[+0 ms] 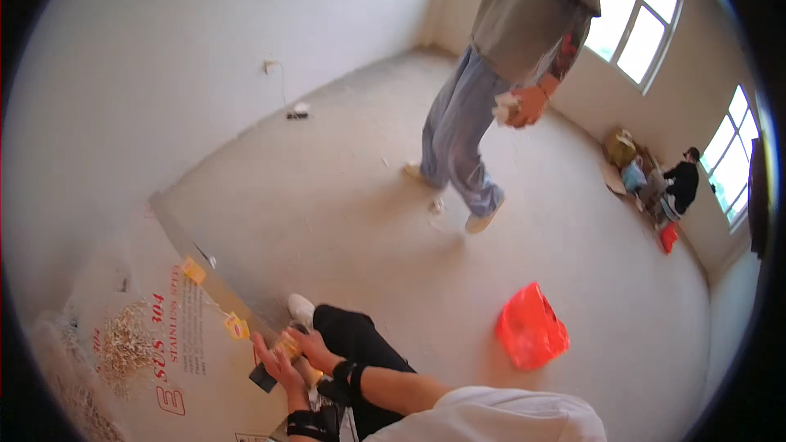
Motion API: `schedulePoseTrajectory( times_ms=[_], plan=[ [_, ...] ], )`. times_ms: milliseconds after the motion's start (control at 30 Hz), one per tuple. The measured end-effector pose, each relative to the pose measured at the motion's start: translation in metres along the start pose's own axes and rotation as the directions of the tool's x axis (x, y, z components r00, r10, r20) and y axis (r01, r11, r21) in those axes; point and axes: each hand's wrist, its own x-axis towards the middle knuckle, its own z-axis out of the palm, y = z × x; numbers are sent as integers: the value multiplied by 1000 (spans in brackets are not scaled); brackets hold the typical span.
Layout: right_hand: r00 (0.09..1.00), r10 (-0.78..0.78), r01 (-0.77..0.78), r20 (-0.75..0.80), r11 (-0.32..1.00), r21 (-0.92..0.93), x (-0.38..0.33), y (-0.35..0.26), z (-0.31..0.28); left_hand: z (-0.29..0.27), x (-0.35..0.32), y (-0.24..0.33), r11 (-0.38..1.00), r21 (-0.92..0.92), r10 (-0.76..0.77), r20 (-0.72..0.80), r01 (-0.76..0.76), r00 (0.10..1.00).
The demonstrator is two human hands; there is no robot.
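Observation:
My left hand [278, 363] and my right hand [315, 350] are close together at the near edge of a printed whitish board [205, 360]. Between them is a small yellowish bundle [287, 345], its exact kind too small to make out. My right hand's fingers close on it from the right, and my left hand's curved fingers support it from the left. A yellow tag [237, 326] lies just beyond my left fingers, and a thin string leads from it to another yellow tag [193, 270]. A flat dark rectangular object [263, 377] sits beside my left hand.
A heap of small gold-coloured pieces [128, 342] and crumpled clear plastic [70, 344] cover the board's left. A red plastic bag [532, 327] lies on the floor. One person [491, 90] is walking, holding something whitish; another [679, 184] sits by the far window.

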Motion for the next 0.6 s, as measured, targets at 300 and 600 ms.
schedulePoseTrajectory(
  times_ms=[300, 600],
  plan=[
    [985, 115, -84, -125, 969, 232, -8, -14, -19, -43, -6, -4, 976, -216, -22, -124, -6, 992],
    [952, -258, 301, -166, 884, 356, -76, -129, -19, -94, -36, 29, 991, -129, -27, -55, 20, 998]
  ],
)
